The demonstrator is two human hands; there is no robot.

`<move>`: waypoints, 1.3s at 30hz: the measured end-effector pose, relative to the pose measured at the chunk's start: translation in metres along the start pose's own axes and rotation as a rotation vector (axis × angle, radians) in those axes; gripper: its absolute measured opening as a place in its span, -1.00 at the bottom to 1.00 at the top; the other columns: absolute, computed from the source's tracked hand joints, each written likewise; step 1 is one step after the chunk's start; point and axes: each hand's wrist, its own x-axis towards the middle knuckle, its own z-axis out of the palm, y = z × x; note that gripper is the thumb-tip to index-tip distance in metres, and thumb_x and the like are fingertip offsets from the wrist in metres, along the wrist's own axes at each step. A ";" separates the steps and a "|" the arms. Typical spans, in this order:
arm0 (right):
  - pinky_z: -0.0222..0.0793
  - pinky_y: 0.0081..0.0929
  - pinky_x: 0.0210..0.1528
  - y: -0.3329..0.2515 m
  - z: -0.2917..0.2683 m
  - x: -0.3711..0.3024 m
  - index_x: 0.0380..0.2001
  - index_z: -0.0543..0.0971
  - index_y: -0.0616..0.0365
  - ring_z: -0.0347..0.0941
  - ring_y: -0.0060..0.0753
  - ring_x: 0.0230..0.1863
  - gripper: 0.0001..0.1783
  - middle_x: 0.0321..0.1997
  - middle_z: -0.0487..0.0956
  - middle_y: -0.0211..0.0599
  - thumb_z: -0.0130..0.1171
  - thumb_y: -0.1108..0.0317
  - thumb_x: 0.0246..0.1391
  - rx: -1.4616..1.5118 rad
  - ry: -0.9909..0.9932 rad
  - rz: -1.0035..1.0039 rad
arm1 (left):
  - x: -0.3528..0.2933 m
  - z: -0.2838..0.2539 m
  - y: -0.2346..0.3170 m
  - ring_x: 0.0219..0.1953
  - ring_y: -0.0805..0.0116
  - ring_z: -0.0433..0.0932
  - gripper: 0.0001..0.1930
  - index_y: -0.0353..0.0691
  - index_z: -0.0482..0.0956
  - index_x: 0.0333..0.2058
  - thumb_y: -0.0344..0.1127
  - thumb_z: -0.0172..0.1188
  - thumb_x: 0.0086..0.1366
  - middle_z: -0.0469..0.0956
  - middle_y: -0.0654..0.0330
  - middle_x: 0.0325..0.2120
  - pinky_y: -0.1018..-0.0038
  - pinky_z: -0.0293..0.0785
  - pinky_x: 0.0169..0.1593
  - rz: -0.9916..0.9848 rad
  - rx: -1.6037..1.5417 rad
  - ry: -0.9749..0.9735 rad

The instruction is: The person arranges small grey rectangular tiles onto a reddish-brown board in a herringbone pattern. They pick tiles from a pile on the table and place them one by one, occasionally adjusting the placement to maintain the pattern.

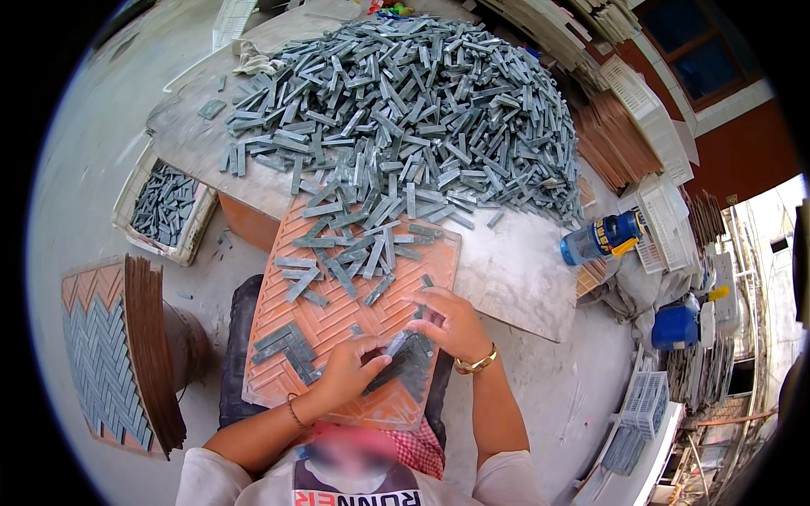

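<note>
An orange tray (337, 287) with herringbone grooves lies before me, partly filled with grey stone strips (291, 350) at its near left and near right. My left hand (350, 371) is closed, pinching a light grey stone strip (395, 344) between thumb and fingers above the tray's near right part. Close beside it, my right hand (453, 325) has its fingers curled in a pinch. A dark strip shows partly between its thumb and fingertips. Loose strips (346, 244) lie across the tray's far half, some of them overlapping.
A large heap of stone strips (422, 110) covers the table (523, 270) beyond the tray. At left stand a white crate (190, 244) of strips and a stack of trays (148, 337), its top one patterned with strips. A blue bottle (599, 239) lies at the table's right edge.
</note>
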 end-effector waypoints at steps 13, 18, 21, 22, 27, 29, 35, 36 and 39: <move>0.41 -0.70 -0.45 0.024 0.025 -0.022 -0.42 0.54 0.32 0.46 -0.66 -0.52 -0.90 -0.52 0.54 -0.39 0.17 0.47 0.02 0.440 -0.035 0.336 | 0.001 -0.018 0.016 -0.24 0.01 0.48 -0.76 -0.31 0.53 -0.26 -0.50 0.21 0.03 0.50 0.02 -0.32 0.28 0.43 -0.17 0.328 0.382 0.195; 0.40 -0.69 -0.45 0.035 0.027 -0.020 -0.40 0.55 0.31 0.45 -0.65 -0.54 -0.87 -0.55 0.54 -0.37 0.16 0.44 0.02 0.287 0.009 0.393 | -0.006 -0.031 0.002 -0.20 0.06 0.48 -0.79 -0.30 0.54 -0.30 -0.50 0.21 0.01 0.50 0.08 -0.29 0.29 0.44 -0.15 0.391 0.596 0.279; 0.39 -0.66 -0.44 0.043 0.026 -0.019 -0.39 0.55 0.30 0.45 -0.65 -0.52 -0.86 -0.54 0.55 -0.37 0.17 0.43 0.00 0.171 0.003 0.270 | -0.005 -0.027 -0.006 -0.22 0.10 0.47 -0.80 -0.29 0.54 -0.32 -0.50 0.21 0.00 0.50 0.11 -0.32 0.31 0.43 -0.16 0.469 0.640 0.256; 0.38 -0.65 -0.44 0.044 0.025 -0.018 -0.39 0.55 0.30 0.45 -0.65 -0.51 -0.86 -0.54 0.55 -0.37 0.17 0.43 -0.01 0.130 0.005 0.214 | -0.005 -0.026 -0.007 -0.23 0.12 0.47 -0.81 -0.28 0.54 -0.33 -0.50 0.21 0.00 0.50 0.13 -0.33 0.32 0.43 -0.16 0.500 0.650 0.247; 0.38 -0.61 -0.41 0.034 0.014 -0.016 -0.39 0.56 0.28 0.46 -0.61 -0.49 -0.90 -0.52 0.55 -0.36 0.14 0.49 -0.02 0.076 -0.006 0.185 | 0.005 -0.017 -0.005 -0.24 0.15 0.45 -0.78 -0.26 0.54 -0.32 -0.46 0.24 -0.01 0.49 0.15 -0.35 0.34 0.41 -0.14 0.554 0.686 0.245; 0.38 -0.61 -0.39 0.034 0.013 -0.016 -0.39 0.56 0.28 0.47 -0.59 -0.48 -0.89 -0.49 0.56 -0.35 0.14 0.52 -0.04 0.028 0.014 0.104 | 0.008 -0.014 -0.004 -0.24 0.16 0.44 -0.77 -0.26 0.54 -0.31 -0.44 0.25 -0.02 0.49 0.16 -0.35 0.34 0.40 -0.14 0.547 0.689 0.247; 0.38 -0.59 -0.36 0.041 0.019 -0.020 -0.37 0.57 0.24 0.49 -0.51 -0.43 -0.84 -0.42 0.56 -0.29 0.20 0.53 -0.12 0.074 0.071 -0.045 | 0.018 -0.002 -0.002 -0.24 0.19 0.44 -0.74 -0.24 0.55 -0.31 -0.40 0.28 -0.05 0.50 0.18 -0.36 0.33 0.40 -0.15 0.537 0.689 0.251; 0.38 -0.58 -0.36 0.040 0.020 -0.020 -0.37 0.57 0.24 0.49 -0.48 -0.43 -0.84 -0.42 0.56 -0.28 0.20 0.53 -0.12 0.066 0.070 -0.048 | 0.019 0.000 -0.002 -0.25 0.19 0.45 -0.74 -0.23 0.56 -0.31 -0.40 0.29 -0.05 0.51 0.17 -0.36 0.34 0.40 -0.16 0.529 0.698 0.236; 0.39 -0.56 -0.36 0.034 0.025 -0.020 -0.39 0.56 0.23 0.50 -0.43 -0.43 -0.84 -0.42 0.56 -0.26 0.22 0.52 -0.13 0.005 0.095 -0.022 | 0.019 0.003 -0.003 -0.26 0.20 0.44 -0.74 -0.23 0.56 -0.32 -0.40 0.30 -0.06 0.50 0.17 -0.36 0.34 0.40 -0.19 0.491 0.745 0.223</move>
